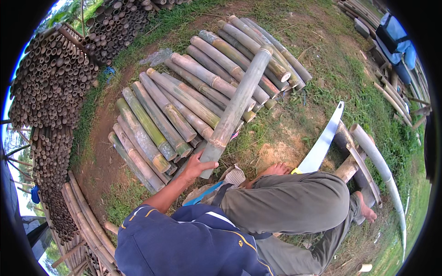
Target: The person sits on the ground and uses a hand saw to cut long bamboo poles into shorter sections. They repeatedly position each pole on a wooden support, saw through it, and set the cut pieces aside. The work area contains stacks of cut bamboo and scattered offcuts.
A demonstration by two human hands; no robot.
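Left hand [199,164] gripping near end of cut bamboo length [237,106], fingers wrapped around it; far end resting atop stacked bamboo pieces [193,101] beyond fingers. Right hand hidden; cannot tell. Saw [322,142] lying aside right. Many lengths stacked; long pole [377,161] seemingly uncut.

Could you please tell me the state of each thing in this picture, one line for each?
Bamboo piece: held at its near end, its far end resting on the pile.
Left hand: closed in a grip on the bamboo piece.
Right hand: hidden behind the knee.
Cut bamboo pile: lying in rows on the ground.
Handsaw: blade bare, pointing away, handle hidden.
Pale bamboo pole: lying across a wooden stand.
Stacked bamboo poles: piled, ends showing.
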